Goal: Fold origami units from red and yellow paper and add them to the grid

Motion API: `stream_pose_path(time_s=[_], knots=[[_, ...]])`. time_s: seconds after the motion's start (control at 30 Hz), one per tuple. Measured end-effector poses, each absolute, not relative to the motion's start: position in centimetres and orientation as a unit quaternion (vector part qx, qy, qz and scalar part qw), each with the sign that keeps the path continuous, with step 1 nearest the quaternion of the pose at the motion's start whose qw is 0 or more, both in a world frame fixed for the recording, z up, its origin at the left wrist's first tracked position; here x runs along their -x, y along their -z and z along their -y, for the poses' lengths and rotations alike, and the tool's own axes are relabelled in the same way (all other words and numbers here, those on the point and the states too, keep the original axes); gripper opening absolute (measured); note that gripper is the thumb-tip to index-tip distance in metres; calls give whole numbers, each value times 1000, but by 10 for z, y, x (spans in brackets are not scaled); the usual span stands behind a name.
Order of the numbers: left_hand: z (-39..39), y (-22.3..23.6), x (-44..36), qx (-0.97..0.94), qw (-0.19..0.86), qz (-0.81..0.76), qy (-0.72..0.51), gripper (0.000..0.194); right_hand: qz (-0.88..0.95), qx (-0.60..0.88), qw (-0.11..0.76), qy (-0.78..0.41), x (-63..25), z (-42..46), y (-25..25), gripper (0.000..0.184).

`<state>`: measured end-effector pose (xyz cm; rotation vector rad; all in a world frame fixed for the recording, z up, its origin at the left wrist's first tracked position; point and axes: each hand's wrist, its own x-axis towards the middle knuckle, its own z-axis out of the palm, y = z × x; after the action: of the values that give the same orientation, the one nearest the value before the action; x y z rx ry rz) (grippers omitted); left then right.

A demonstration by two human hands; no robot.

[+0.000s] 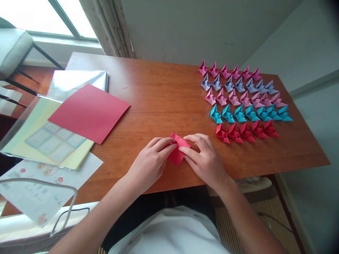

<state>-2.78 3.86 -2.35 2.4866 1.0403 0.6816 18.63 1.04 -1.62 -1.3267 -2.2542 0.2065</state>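
A small folded piece of red paper (178, 148) lies on the wooden table (164, 95) near its front edge. My left hand (150, 162) presses on its left side with pinched fingertips. My right hand (205, 158) holds its right side, fingers curled over the fold. Both hands are closed on the paper. Rows of finished folded paper shapes (243, 102) stand to the right: pink, lilac, light pink, turquoise and red.
A flat red sheet (88, 112) lies at the left on a yellow printed sheet in a clear sleeve (47, 141). A shiny packet (76, 81) lies behind it, white printed papers (39, 190) at the near left. A chair (13, 49) stands by the window.
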Motion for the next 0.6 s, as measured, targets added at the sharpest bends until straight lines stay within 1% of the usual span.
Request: stream_pose_path(time_s=[0.17, 0.27, 0.37, 0.47, 0.6], knots=[[-39, 21, 28, -878, 194, -368, -237, 36, 858, 448, 236, -80, -187, -11, 13, 15], [-39, 16, 29, -871, 223, -369, -237, 39, 848, 454, 247, -114, -189, -14, 16, 14], [-39, 10, 29, -862, 258, -367, -237, 40, 834, 457, 257, -174, -191, -20, 17, 13], [-39, 7, 27, -852, 269, -380, -240, 33, 815, 458, 257, -246, -191, -28, 12, 15], [-40, 13, 18, -844, 229, -418, -245, 17, 788, 466, 245, -320, -192, -38, 2, 16]])
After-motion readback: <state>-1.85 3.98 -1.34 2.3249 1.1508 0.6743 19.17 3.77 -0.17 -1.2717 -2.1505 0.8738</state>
